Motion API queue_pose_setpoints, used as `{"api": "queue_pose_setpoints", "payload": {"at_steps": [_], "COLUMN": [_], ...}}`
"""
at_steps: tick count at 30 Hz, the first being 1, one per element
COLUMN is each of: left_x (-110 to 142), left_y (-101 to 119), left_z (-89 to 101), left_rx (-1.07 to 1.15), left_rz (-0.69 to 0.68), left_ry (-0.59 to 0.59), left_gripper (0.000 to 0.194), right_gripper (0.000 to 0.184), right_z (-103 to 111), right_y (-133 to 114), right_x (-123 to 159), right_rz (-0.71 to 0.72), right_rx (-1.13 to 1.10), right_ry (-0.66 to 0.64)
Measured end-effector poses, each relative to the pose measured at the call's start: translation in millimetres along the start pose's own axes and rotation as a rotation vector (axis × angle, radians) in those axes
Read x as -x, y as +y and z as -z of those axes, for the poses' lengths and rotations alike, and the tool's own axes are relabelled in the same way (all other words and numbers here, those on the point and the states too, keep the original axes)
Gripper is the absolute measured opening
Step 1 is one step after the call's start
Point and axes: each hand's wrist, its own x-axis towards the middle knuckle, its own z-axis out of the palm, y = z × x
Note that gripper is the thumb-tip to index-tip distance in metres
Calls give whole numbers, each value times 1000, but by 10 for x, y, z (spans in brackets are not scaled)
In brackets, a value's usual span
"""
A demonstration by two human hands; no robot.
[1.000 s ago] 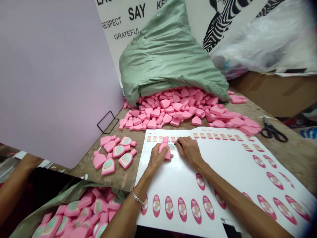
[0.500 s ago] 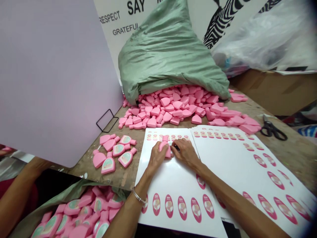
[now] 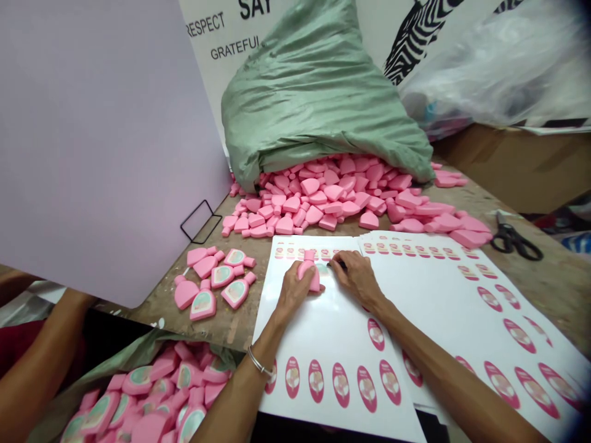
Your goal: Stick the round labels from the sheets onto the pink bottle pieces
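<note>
Holding a pink bottle-shaped piece [image 3: 313,281] in the left hand [image 3: 293,288], over a white label sheet [image 3: 314,323].

Clamping thumb and fingers on its wide body, with the neck toward the heap of pink pieces [image 3: 333,192]; bunching the fingers of the right hand [image 3: 355,274] close together just beside a pale green label [image 3: 323,270], with something small and dark at the tips, not showing clearly whether pinching the label. Probably handling as light and fairly stiff, looking smooth enough for slipping a little, hardly fragile; seemingly calling for a hold by the side edges, leaving the flat face free. Likely finding the label thin and easily creased, suiting an edge grip.
</note>
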Motion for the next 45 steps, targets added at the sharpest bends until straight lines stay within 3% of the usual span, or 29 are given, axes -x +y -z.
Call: {"api": "queue_pose_setpoints", "payload": {"at_steps": [13,20,27,33,38,45], "left_x": [-4,-2,4,22,14,24], "left_y": [-20,-55,-27,25,-14,-15], "left_z": [-12,1,-8,-25,16,58], "left_rx": [10,12,32,78,261,377], "left_rz": [-9,-26,-4,37,1,10], "left_ry": [-11,-9,-6,9,38,-7], "left_gripper": [36,34,35,40,40,39], "right_gripper": [8,11,12,16,21,33], "right_z": [40,44,9,11,16,197], "right_y": [-21,-5,-21,-26,-34,-114], "right_x": [-12,14,16,5,16,0], "right_rz": [25,60,60,82,-41,-371], "right_rx": [-27,-20,13,-68,-286,-751], "right_ry": [-3,99,41,103,150,123]}}
